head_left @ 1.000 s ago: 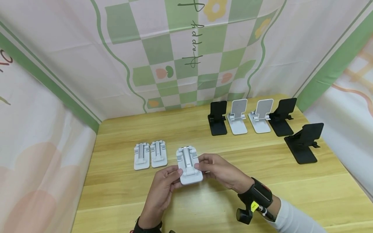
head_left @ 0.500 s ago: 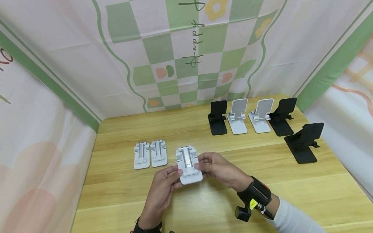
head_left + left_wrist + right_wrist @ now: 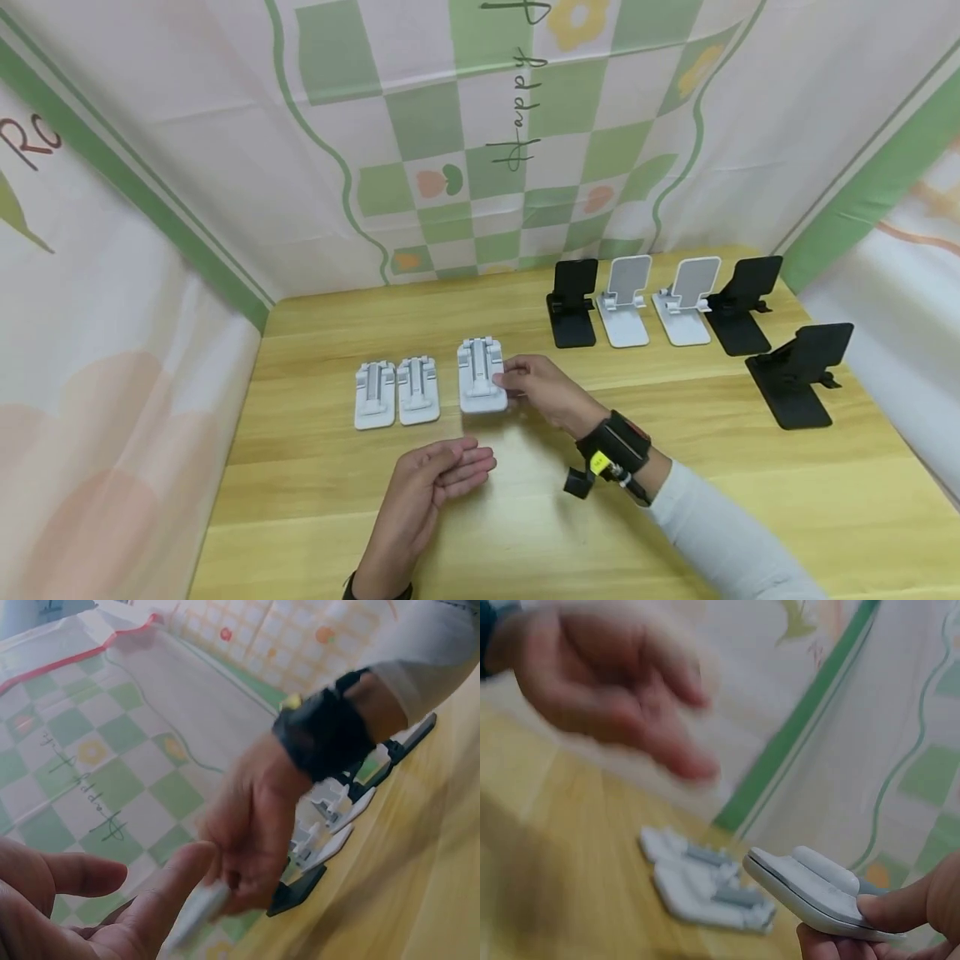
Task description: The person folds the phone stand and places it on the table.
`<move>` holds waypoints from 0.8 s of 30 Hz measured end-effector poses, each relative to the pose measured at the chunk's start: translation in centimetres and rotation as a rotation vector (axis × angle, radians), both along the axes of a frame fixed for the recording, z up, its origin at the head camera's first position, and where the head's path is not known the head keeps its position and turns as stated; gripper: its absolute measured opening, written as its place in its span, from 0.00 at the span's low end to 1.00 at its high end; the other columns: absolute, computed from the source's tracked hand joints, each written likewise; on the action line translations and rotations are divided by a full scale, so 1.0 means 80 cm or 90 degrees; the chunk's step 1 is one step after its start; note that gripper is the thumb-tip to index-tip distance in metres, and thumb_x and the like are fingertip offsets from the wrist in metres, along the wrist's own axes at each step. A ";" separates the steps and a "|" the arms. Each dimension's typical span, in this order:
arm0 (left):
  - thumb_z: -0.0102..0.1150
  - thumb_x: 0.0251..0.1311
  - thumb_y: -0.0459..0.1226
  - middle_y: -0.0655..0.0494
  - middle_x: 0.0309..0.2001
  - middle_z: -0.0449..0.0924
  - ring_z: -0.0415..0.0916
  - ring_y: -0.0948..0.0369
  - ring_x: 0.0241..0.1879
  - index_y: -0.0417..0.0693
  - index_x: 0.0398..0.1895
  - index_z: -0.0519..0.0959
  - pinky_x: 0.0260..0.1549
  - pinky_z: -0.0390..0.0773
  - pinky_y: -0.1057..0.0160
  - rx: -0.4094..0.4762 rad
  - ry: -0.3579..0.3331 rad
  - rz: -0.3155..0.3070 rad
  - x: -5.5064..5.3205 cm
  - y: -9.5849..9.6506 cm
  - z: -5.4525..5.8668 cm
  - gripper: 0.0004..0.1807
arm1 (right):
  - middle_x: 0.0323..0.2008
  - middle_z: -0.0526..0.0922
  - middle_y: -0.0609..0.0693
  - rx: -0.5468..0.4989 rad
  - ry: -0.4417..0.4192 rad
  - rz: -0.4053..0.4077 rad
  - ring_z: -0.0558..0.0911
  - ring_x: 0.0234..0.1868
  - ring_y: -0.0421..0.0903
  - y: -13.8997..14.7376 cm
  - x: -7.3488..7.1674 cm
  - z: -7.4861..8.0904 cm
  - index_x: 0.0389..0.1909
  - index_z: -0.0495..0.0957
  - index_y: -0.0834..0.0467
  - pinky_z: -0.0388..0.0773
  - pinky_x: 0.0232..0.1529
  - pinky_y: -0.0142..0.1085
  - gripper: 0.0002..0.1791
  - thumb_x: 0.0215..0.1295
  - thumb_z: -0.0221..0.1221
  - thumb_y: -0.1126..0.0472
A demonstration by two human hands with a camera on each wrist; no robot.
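Note:
A folded white phone stand (image 3: 480,377) is pinched at its right edge by my right hand (image 3: 546,390), thumb on top and fingers beneath, as the right wrist view also shows. My left hand (image 3: 444,475) is nearer the front, its fingers extended, holding nothing and apart from the stand. Left of the held stand, two more folded white phone stands, an outer one (image 3: 374,396) and an inner one (image 3: 417,390), lie side by side on the wooden table (image 3: 315,500).
At the back right stand unfolded phone stands: a black one (image 3: 573,304), two white ones (image 3: 627,302) and another black one (image 3: 746,304). A further black stand (image 3: 798,375) is nearer the right edge. A patterned cloth (image 3: 420,125) hangs behind the table.
My left hand has let go of the white phone stand. My right hand has carried it away from me, toward the row of the two folded stands. The head view has shifted slightly.

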State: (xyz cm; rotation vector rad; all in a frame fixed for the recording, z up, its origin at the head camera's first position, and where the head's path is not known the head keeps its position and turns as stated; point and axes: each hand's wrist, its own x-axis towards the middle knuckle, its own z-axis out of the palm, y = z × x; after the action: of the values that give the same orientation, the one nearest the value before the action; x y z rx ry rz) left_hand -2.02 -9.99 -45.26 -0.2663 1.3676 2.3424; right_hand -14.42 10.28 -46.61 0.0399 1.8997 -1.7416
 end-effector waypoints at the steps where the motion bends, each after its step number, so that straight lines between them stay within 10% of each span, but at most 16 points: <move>1: 0.49 0.69 0.34 0.31 0.49 0.81 0.79 0.45 0.51 0.18 0.58 0.66 0.53 0.78 0.52 0.002 -0.001 -0.002 0.001 -0.001 -0.001 0.25 | 0.47 0.81 0.60 0.005 -0.004 -0.007 0.81 0.43 0.49 -0.003 -0.005 -0.008 0.53 0.74 0.68 0.82 0.46 0.40 0.18 0.67 0.56 0.61; 14: 0.48 0.69 0.34 0.30 0.51 0.79 0.78 0.44 0.52 0.19 0.58 0.66 0.53 0.78 0.52 0.020 0.005 0.000 0.007 -0.005 -0.001 0.24 | 0.40 0.82 0.60 0.068 0.023 -0.056 0.83 0.36 0.47 -0.031 -0.029 -0.048 0.45 0.76 0.69 0.85 0.37 0.37 0.13 0.63 0.59 0.65; 24: 0.47 0.69 0.34 0.31 0.51 0.80 0.78 0.43 0.53 0.17 0.60 0.64 0.54 0.77 0.51 0.039 0.005 0.004 0.009 -0.008 0.000 0.25 | 0.26 0.82 0.50 0.327 0.180 -0.010 0.79 0.27 0.45 -0.052 -0.039 -0.047 0.31 0.82 0.60 0.76 0.24 0.32 0.10 0.54 0.67 0.57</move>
State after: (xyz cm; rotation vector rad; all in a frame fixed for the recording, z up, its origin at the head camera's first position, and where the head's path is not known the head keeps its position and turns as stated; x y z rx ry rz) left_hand -1.33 -10.63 -45.23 -0.2442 1.2984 2.3883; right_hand -17.53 6.14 -50.33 -0.0020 2.5176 -1.2757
